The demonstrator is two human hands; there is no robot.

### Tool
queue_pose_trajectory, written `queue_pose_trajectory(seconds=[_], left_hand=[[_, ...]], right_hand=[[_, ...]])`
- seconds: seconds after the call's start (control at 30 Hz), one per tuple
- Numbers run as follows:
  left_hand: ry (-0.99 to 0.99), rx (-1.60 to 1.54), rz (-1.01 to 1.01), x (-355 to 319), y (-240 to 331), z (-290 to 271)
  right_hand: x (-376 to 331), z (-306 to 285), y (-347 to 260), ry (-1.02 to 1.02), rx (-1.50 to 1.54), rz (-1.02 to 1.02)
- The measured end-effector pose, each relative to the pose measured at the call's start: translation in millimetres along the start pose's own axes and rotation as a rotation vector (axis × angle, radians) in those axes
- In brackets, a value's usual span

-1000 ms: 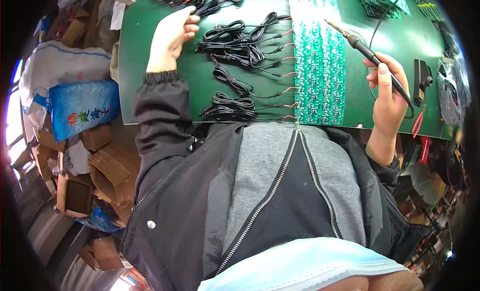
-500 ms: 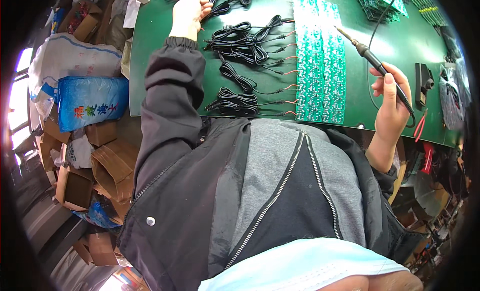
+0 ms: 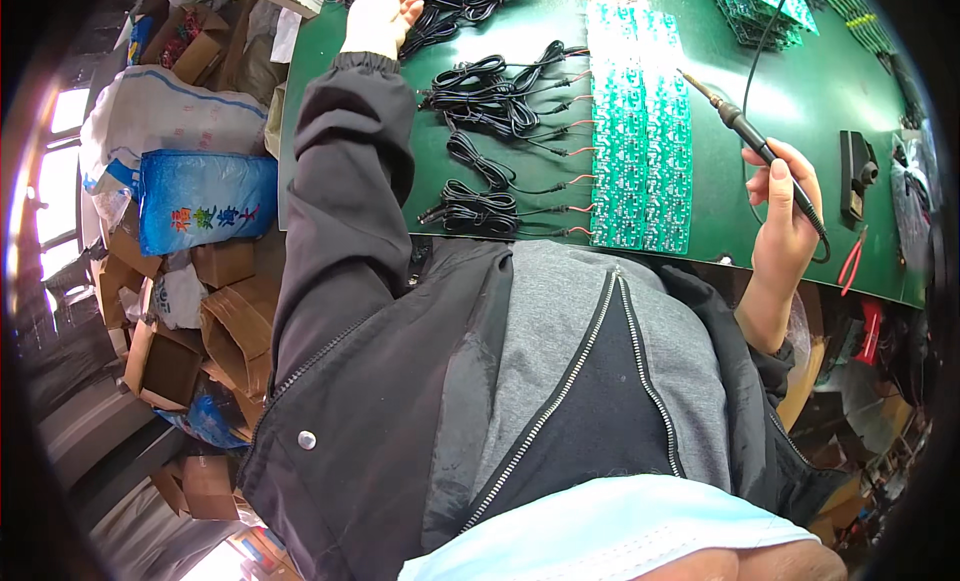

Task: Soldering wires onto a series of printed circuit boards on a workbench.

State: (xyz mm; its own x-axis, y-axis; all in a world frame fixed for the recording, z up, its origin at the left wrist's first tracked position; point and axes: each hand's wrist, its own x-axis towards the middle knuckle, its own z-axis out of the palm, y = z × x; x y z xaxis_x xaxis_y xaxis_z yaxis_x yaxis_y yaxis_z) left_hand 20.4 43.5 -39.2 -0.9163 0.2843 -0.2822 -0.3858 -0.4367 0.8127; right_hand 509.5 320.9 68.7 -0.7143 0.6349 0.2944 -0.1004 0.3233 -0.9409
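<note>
One soldering iron (image 3: 745, 129) is clasped in the curled right hand (image 3: 787, 193) at two o'clock; beside heaped cables (image 3: 470, 3) at eleven, the left hand (image 3: 382, 23) is seen half-curled, its hold unclear; circuit boards (image 3: 640, 141) are laid at one.

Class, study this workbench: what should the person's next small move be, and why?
Perhaps the left hand should grasp one piece from the black cable heap: it is at the heap, the right hand holds the soldering iron, and the row of cables left of the circuit boards stops short of their upper end.
</note>
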Motion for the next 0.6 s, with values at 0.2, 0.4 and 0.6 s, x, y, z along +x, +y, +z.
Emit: queue_pose_trajectory(seconds=[0.2, 0.4, 0.6], left_hand=[[0.08, 0.285, 0.071, -37, 0, 29], [-0.29, 0.605, 0.493, -117, 83, 62], [-0.382, 1.165, 0.479, -185, 173, 131]], right_hand=[[-3, 1, -3, 0.033, 0.016, 0.033], [-1, -10, 4, 0.05, -0.027, 0.038], [2, -2, 9, 0.027, 0.028, 0.04]])
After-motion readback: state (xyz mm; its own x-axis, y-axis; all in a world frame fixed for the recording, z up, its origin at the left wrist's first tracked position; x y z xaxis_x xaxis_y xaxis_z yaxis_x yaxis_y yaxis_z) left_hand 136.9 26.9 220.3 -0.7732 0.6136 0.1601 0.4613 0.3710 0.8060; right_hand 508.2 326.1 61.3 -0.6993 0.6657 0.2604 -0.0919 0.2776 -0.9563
